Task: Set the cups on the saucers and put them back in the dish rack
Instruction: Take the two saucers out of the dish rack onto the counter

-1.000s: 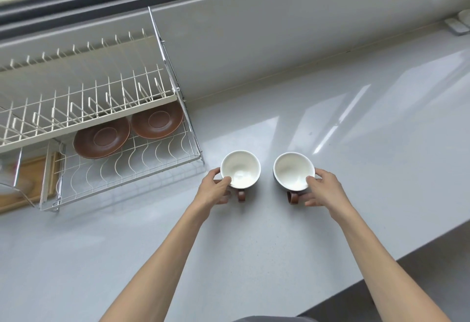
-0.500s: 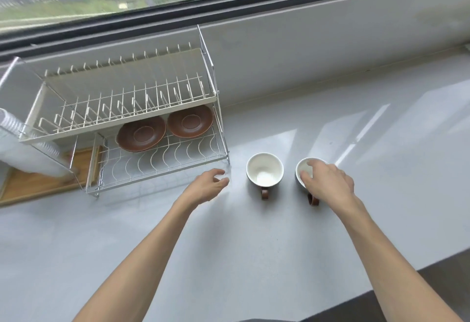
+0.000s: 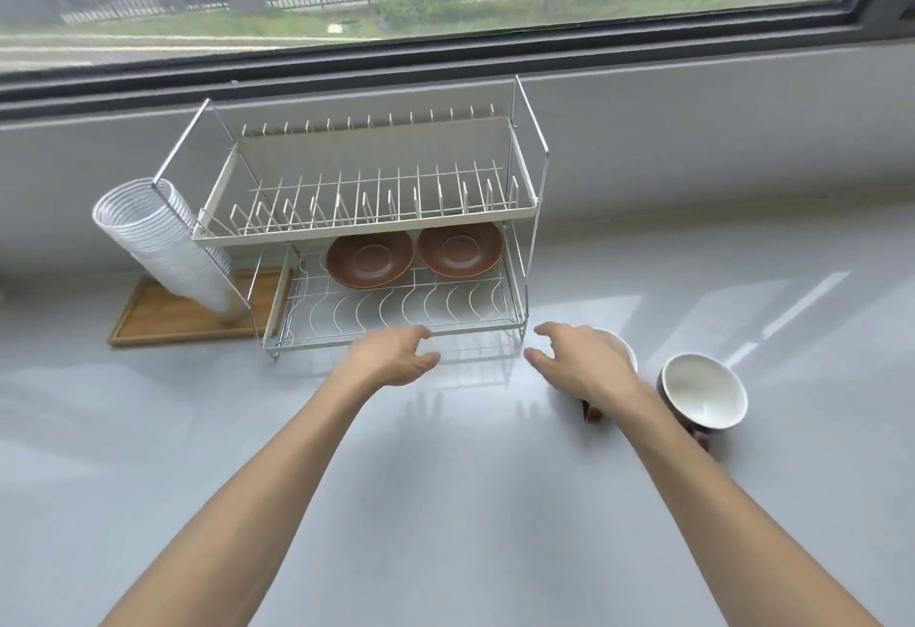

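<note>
Two brown saucers lie side by side on the lower shelf of the white wire dish rack (image 3: 396, 329), the left saucer (image 3: 370, 261) and the right saucer (image 3: 460, 250). Two brown cups with white insides stand on the counter to the right of the rack. The right cup (image 3: 703, 396) is in full view. My right hand (image 3: 579, 361) covers most of the left cup (image 3: 619, 346) and hovers open above it. My left hand (image 3: 391, 356) is open and empty, just in front of the rack's lower front edge.
A stack of clear plastic cups (image 3: 158, 245) leans against the rack's left side on a wooden tray (image 3: 168, 319). The rack's upper shelf (image 3: 366, 210) holds nothing. A window ledge and wall run behind the grey counter (image 3: 445, 502).
Both hands have let go of the cups and moved left toward the rack's front. The view has tilted up and shifted, so the whole rack and the window now show.
</note>
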Action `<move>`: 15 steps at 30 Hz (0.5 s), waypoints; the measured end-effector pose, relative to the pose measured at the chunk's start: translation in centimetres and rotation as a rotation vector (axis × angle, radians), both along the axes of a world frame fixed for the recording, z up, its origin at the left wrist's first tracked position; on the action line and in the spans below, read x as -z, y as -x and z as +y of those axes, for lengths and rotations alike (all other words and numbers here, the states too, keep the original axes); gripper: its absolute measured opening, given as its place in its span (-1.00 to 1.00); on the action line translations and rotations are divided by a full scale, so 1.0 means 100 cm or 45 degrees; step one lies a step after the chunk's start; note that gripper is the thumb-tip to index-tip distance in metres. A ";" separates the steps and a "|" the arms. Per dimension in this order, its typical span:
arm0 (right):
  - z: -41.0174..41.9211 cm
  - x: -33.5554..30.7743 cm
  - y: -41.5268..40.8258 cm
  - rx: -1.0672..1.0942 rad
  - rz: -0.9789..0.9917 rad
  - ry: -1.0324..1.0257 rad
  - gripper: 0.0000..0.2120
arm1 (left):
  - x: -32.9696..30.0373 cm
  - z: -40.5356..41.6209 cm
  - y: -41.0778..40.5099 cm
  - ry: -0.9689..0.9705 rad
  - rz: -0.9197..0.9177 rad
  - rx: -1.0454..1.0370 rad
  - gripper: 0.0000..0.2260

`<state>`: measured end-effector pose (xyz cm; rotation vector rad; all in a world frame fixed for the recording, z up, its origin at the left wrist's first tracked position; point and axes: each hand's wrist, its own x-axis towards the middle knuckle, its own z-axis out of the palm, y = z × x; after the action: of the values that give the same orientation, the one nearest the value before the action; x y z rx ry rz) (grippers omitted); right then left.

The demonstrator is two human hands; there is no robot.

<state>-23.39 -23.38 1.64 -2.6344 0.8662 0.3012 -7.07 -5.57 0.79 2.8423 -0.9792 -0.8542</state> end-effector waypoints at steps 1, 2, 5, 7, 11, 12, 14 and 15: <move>0.003 0.000 -0.007 -0.017 -0.015 0.016 -0.57 | -0.001 0.001 -0.004 -0.005 -0.061 0.010 -0.53; 0.007 -0.001 -0.014 -0.028 -0.032 0.030 -0.58 | -0.001 0.001 -0.007 0.007 -0.119 0.010 -0.54; 0.016 -0.002 -0.034 -0.065 -0.124 0.052 -0.58 | 0.002 0.001 -0.013 0.127 -0.334 0.003 -0.55; 0.019 0.002 -0.046 -0.088 -0.238 0.054 -0.57 | 0.009 -0.002 -0.017 0.260 -0.482 -0.025 -0.53; 0.016 0.019 -0.066 -0.147 -0.378 0.070 -0.51 | 0.023 -0.010 -0.021 0.420 -0.555 -0.147 -0.49; 0.014 0.024 -0.071 -0.164 -0.419 0.088 -0.51 | 0.027 -0.013 -0.023 0.455 -0.560 -0.168 -0.49; 0.009 0.033 -0.082 -0.190 -0.488 0.139 -0.51 | 0.035 -0.019 -0.026 0.537 -0.549 -0.216 -0.50; 0.007 0.038 -0.087 -0.184 -0.510 0.157 -0.51 | 0.039 -0.022 -0.028 0.575 -0.534 -0.247 -0.51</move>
<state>-14.71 -22.64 -2.12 -2.7342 0.5783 -0.2474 -4.29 -7.81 -3.13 2.6885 -0.7749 -0.0046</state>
